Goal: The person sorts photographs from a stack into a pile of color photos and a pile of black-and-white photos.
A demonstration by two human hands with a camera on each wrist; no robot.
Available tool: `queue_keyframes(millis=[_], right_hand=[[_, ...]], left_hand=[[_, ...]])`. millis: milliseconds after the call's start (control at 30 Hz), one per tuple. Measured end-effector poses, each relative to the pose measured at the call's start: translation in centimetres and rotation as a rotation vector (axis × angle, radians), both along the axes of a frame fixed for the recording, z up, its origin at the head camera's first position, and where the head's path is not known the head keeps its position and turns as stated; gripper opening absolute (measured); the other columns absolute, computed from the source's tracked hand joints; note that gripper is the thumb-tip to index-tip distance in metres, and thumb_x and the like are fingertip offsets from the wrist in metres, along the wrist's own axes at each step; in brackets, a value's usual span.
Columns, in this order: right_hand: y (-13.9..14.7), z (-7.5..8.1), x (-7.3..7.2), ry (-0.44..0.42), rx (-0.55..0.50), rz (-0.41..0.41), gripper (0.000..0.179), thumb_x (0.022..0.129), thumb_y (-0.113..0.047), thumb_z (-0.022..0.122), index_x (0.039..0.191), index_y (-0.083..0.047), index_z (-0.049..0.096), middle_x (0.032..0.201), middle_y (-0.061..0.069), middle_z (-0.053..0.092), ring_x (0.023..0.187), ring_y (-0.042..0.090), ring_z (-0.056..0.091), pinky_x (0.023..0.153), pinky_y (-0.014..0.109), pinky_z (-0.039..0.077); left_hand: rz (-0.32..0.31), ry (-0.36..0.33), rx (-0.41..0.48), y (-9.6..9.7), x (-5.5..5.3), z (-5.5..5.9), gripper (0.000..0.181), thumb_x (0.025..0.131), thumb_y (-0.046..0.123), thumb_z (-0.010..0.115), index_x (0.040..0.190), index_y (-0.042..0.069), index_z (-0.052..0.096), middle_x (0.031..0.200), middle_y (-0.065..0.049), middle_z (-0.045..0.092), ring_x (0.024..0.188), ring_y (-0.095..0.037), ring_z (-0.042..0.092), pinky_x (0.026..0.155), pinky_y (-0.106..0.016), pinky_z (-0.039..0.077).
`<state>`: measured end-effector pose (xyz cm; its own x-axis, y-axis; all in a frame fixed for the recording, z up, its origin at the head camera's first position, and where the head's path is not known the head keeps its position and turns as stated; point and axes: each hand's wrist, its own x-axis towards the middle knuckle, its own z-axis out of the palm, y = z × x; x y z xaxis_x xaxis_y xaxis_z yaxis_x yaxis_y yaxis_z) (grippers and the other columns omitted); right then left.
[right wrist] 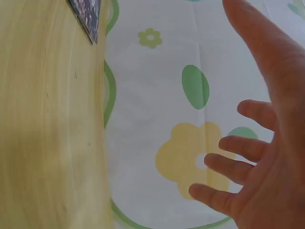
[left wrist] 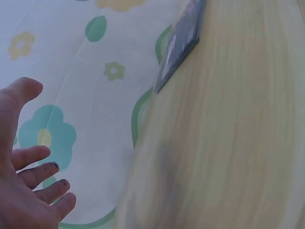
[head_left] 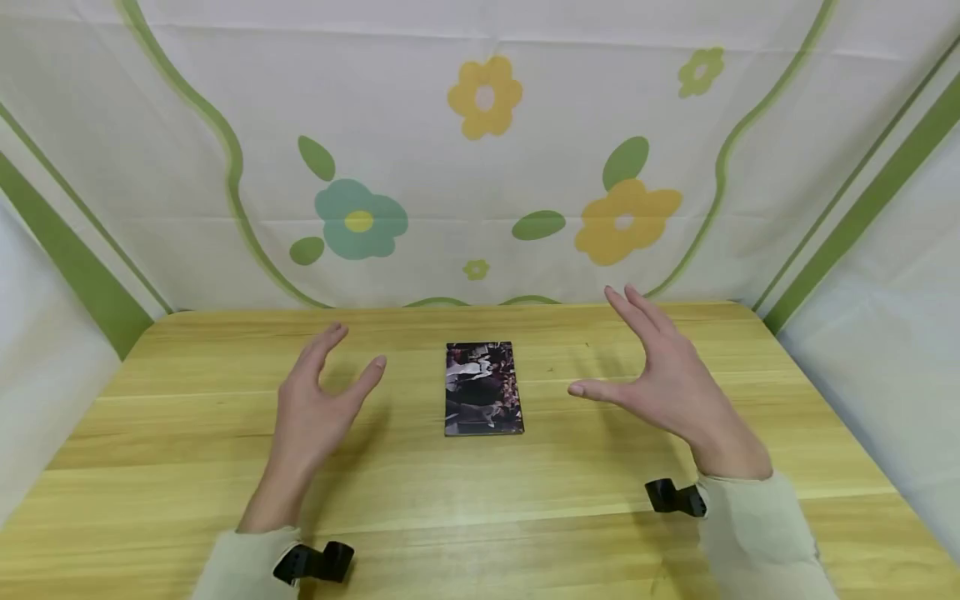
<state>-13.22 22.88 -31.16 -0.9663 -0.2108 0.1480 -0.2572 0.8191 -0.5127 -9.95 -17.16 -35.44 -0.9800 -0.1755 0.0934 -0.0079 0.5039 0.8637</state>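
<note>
A thin, flat rectangular item (head_left: 483,388) with a dark photo of a crowd printed on its top lies on the table between the two hands. Its exact kind cannot be told; a slim edge shows on it in the left wrist view (left wrist: 183,40). To its left, the left hand (head_left: 315,408) hovers above the wood, thumb and fingers spread apart. The right hand (head_left: 671,379) is raised on the other side, its thumb pointing toward the item and its fingers extended. Neither hand touches anything.
A wooden table (head_left: 480,517) stretches under both arms. Behind it hangs a white cloth (head_left: 420,133) with printed flowers and leaves, and pale cloth continues along both sides. Each wrist wears a black camera mount (head_left: 318,562) over a light sleeve (head_left: 765,533).
</note>
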Motion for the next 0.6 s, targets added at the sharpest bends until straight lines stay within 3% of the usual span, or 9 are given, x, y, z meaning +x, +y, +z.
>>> queue_keyframes(millis=[200,333,433,600], right_hand=[[-0.2,-1.9,-0.2,0.062,-0.233,0.013,0.107,0.080,-0.038,0.097,0.169,-0.027,0.037,0.172,0.010,0.041,0.156,0.040,0.040,0.121,0.066,0.040],[-0.2,-3.1,-0.1,0.012,-0.350,-0.011,0.097,0.085,-0.035,0.094,0.167,-0.028,0.041,0.169,0.005,0.045,0.152,0.033,0.047,0.119,0.057,0.047],[-0.1,-4.2,0.1,-0.040,-0.455,-0.037,0.089,0.090,-0.033,0.090,0.165,-0.028,0.043,0.168,0.001,0.047,0.150,0.027,0.051,0.116,0.043,0.052],[-0.2,-5.8,0.2,-0.169,-0.674,-0.052,0.077,0.096,-0.024,0.084,0.163,-0.022,0.046,0.165,0.007,0.049,0.146,0.027,0.055,0.104,0.019,0.055]], left_hand=[[0.066,-0.126,0.250,0.0,0.8,-0.9,0.075,0.098,0.049,0.077,0.161,0.019,0.049,0.170,-0.006,0.044,0.158,-0.033,0.041,0.126,-0.052,0.040],[0.097,-0.169,0.310,-0.1,1.2,-1.9,0.070,0.098,0.047,0.079,0.157,0.018,0.054,0.165,-0.009,0.051,0.151,-0.031,0.051,0.112,-0.030,0.053],[0.119,-0.196,0.372,0.1,1.3,-2.6,0.065,0.098,0.045,0.079,0.154,0.020,0.057,0.159,-0.007,0.057,0.143,-0.021,0.058,0.099,-0.016,0.051],[0.137,-0.182,0.483,0.6,1.3,-3.4,0.058,0.099,0.042,0.078,0.150,0.019,0.061,0.148,-0.002,0.063,0.130,-0.006,0.062,0.101,-0.019,0.050]])
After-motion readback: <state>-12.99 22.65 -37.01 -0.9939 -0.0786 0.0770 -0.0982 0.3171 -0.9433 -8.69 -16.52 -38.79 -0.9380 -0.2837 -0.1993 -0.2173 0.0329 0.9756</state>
